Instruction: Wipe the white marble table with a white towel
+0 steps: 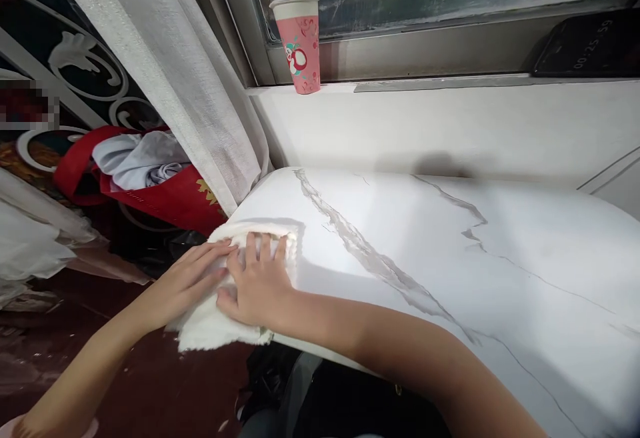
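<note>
A cream, fluffy cloth (215, 333) lies over the left end of a white marble-patterned table (340, 278), and part of it hangs past the edge. My right hand (260, 285) presses flat on the cloth with its fingers spread. Beside it, my left hand (193, 281) rests on the cloth's left side, fingers stretched out toward the right hand. The two hands are very close together; whether they touch is hard to make out. Neither hand is wrapped around anything.
A pink paper cup (303, 51) with a red straw stands on the window sill. At the right, a dark phone (590, 45) showing a timer leans there. A white curtain (175, 71) hangs left of the table, near a red bag (165, 201) with pale fabric inside.
</note>
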Tool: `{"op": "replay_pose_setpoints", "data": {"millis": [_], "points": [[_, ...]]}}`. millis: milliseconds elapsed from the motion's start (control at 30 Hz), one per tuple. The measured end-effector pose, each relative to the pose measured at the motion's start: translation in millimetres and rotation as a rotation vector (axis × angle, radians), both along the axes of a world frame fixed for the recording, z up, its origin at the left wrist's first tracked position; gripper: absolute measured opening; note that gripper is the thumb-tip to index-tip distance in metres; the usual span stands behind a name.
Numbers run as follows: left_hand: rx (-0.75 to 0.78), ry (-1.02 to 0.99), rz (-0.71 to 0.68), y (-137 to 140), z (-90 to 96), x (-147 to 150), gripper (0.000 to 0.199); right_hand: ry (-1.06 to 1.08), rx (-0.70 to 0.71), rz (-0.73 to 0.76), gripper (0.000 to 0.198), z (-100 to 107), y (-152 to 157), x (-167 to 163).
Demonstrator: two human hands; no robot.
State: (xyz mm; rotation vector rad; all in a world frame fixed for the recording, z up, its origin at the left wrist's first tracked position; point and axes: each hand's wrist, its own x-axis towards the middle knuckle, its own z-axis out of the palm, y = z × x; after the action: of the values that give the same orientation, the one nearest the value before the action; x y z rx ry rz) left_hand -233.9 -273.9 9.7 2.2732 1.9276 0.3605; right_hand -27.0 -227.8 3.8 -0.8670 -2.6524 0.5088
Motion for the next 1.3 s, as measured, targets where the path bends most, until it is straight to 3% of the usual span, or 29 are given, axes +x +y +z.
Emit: {"op": "replay_pose_setpoints", "data": {"millis": [67, 267, 400, 567, 767, 1100, 1300], "points": [[0.026, -0.040, 0.013, -5, 0.0, 14, 0.039, -0.033, -0.024, 0.024, 0.066, 2, -7, 7], [0.288, -0.027, 0.147, -11, -15.5, 70, 0.037, -0.075, -0.006, -0.007, 0.068, 3, -17, 32], [0.198, -0.071, 0.096, -9, -18.8, 83, 0.040, -0.090, -0.002, -0.016, 0.069, 3, -18, 44], [0.129, -0.094, 0.028, 12, -23.5, 73, 0.046, -0.084, -0.009, -0.034, 0.071, 2, -5, 44], [0.123, -0.122, 0.005, 74, -22.1, 71, 0.047, -0.086, 0.066, -0.099, 0.067, -3, 48, 39], [0.184, -0.051, -0.112, 221, -25.5, 77, 0.049, -0.059, 0.137, -0.308, 0.066, -16, 161, 39], [0.201, 0.010, -0.148, 270, -27.9, 84, 0.048, -0.053, 0.131, -0.347, 0.064, -16, 202, 46]]}}
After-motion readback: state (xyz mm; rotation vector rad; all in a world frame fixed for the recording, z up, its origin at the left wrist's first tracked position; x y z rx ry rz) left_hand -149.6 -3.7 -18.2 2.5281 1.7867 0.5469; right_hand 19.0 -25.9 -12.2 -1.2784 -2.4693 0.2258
